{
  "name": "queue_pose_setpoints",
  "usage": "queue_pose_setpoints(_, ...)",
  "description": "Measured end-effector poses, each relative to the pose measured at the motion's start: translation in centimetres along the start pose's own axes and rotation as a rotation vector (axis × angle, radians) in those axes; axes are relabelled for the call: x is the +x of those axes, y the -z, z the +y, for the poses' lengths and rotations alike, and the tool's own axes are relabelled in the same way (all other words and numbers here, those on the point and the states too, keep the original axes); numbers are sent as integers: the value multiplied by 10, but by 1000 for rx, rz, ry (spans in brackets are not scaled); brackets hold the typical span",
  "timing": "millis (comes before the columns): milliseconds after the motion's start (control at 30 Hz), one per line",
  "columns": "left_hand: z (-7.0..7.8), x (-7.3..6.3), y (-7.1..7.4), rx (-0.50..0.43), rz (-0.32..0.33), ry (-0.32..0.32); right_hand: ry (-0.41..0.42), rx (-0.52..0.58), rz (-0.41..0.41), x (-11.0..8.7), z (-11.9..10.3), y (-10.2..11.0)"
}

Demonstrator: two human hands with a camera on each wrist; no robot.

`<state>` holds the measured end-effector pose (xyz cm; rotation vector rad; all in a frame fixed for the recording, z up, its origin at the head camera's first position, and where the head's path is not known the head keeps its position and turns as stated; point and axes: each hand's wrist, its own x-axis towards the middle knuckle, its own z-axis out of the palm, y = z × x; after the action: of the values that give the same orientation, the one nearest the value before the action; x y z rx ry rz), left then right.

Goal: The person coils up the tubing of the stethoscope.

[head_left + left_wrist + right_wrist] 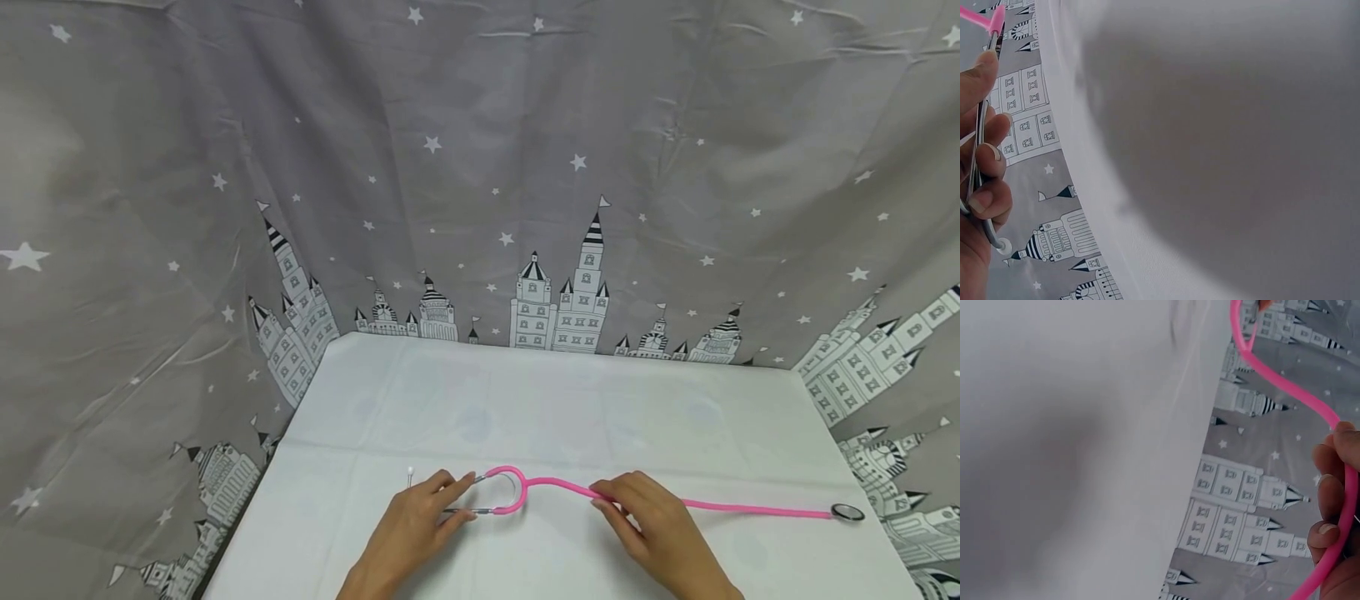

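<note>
A stethoscope (pixel 757 509) with pink tubing stretches left to right over the white tabletop. My left hand (pixel 416 521) grips its metal ear tubes, thumb on the near one and fingers over the far one. One white ear tip (pixel 410 472) pokes out past the knuckles; the other is hidden by the hand in the head view. In the left wrist view, fingers curl round the silver tubes (pixel 980 125). My right hand (pixel 656 525) pinches the pink tube (pixel 1291 390) a little right of its fork. The round chest piece (pixel 848 512) lies at the far right end.
A white cloth (pixel 570 400) with faint creases covers the table. Grey curtains (pixel 465 100) printed with stars and castles hang behind it and along both sides, meeting the table's edges.
</note>
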<state>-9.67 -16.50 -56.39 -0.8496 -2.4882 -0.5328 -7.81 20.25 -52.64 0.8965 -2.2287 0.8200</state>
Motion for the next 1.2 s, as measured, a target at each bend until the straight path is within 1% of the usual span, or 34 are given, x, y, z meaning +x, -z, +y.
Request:
queue_pose_setpoints(133, 0, 0, -2, 16, -13, 0, 64, 17, 25, 8, -4, -3)
queue_pose_setpoints(367, 1, 2, -2, 22, -3, -11, 112, 18, 40, 17, -10, -5)
queue_pose_setpoints(567, 3, 4, -5, 13, -10, -15, 165, 23, 50, 25, -16, -9)
queue_pose_setpoints(800, 7, 4, -7, 8, -27, -13, 191, 29, 43, 30, -20, -13)
queue_pose_setpoints(1033, 11, 4, -9, 16, 6, -62, 198, 34, 24, 31, -21, -16)
queue_pose_setpoints(1200, 15, 6, -11, 7, 20, -79, 189, 31, 8, 32, -21, -17)
